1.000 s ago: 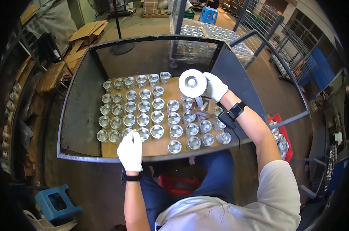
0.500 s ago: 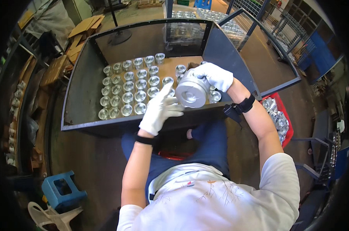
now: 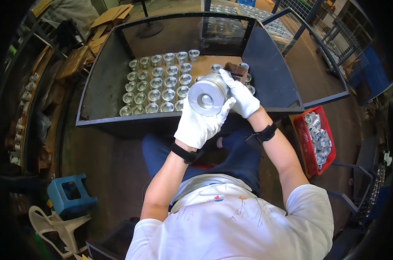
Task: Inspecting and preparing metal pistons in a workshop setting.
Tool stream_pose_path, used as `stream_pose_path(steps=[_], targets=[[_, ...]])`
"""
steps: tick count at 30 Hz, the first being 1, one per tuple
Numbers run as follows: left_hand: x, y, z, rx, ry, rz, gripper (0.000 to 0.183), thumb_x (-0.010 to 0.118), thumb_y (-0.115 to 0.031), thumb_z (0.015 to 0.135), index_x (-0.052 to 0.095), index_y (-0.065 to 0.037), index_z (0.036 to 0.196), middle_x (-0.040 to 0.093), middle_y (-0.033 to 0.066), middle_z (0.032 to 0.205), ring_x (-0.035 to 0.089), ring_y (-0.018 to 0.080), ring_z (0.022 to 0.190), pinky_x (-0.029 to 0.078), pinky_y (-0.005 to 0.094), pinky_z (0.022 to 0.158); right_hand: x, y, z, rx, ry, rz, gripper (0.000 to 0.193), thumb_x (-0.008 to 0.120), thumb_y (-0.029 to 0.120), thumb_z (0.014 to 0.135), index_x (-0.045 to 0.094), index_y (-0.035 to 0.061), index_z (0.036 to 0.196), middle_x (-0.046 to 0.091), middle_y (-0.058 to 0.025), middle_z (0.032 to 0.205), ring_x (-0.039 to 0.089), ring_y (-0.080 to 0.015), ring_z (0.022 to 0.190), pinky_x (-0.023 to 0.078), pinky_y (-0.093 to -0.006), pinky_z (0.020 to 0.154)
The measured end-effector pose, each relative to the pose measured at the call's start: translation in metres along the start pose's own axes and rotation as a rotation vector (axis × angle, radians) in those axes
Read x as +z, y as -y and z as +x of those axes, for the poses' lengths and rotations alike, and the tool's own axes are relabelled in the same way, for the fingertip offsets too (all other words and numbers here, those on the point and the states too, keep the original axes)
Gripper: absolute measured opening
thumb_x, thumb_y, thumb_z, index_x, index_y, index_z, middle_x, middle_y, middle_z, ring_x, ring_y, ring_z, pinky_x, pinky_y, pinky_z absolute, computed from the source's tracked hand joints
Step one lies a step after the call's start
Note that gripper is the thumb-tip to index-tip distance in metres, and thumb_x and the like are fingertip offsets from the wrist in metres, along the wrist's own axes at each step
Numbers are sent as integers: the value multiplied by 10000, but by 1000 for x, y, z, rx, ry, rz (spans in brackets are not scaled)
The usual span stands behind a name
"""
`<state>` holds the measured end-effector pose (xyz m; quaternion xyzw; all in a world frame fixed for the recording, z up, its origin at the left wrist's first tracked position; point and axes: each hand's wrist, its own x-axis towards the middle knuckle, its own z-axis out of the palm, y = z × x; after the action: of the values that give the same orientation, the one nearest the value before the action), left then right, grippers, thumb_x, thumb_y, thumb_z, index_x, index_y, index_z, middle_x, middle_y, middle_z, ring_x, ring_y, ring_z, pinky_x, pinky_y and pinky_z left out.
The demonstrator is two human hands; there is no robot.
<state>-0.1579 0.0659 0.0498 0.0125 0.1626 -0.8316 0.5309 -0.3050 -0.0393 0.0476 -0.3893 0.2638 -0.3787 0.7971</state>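
Note:
A silvery engine piston (image 3: 206, 96) is held up over the near edge of the bench, its round crown with a shallow hollow facing me. My white-gloved left hand (image 3: 197, 125) cups it from below and the left, fingers wrapped round its side. From the right, my gloved right hand (image 3: 241, 96) grips its upper side, fingers bent over the rim. Beyond and to the left, several similar pistons (image 3: 156, 83) stand in rows on a brown sheet (image 3: 210, 61). A dark brown block (image 3: 236, 70) sits just behind my right hand, among a few more pistons.
Dark panels wall in the bench (image 3: 270, 71) at the back and sides. On the right stands a red crate (image 3: 303, 145) heaped with metal parts. A blue stool (image 3: 72, 194) and a pale plastic chair (image 3: 60, 227) are at lower left. Shelving (image 3: 31, 108) runs along the left.
My left hand has come up to the piston and closed round it from below; before, it was apart with fingers spread. The view has shifted, showing more of the red crate.

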Motion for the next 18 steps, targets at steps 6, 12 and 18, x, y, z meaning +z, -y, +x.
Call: stream_pose_path(steps=[6,12,18], targets=[[-6,5,3,255,191,775,548,497,-442,984,445,-87,1397,529,168,1368,520,371,1219,441,543,1018,-19,-30,22,297,66,570,287,517,288,1041,652,65,1159,711,-64,1083,666,-154,970,539,-297,890],[-5,6,-5,359,314,1157,506,440,-390,1000,434,-111,1422,510,128,1424,463,346,1301,372,532,1096,16,-40,-6,-15,64,158,321,495,236,1043,566,47,1293,662,-78,1221,618,-177,1121,480,-321,1022],[17,9,-18,-69,195,195,462,397,-327,1000,438,-186,1438,513,77,1443,444,271,1342,341,472,1110,-2,-47,-19,-470,247,-789,396,397,89,1027,420,26,1418,521,-96,1420,519,-188,1283,400,-314,1112]])
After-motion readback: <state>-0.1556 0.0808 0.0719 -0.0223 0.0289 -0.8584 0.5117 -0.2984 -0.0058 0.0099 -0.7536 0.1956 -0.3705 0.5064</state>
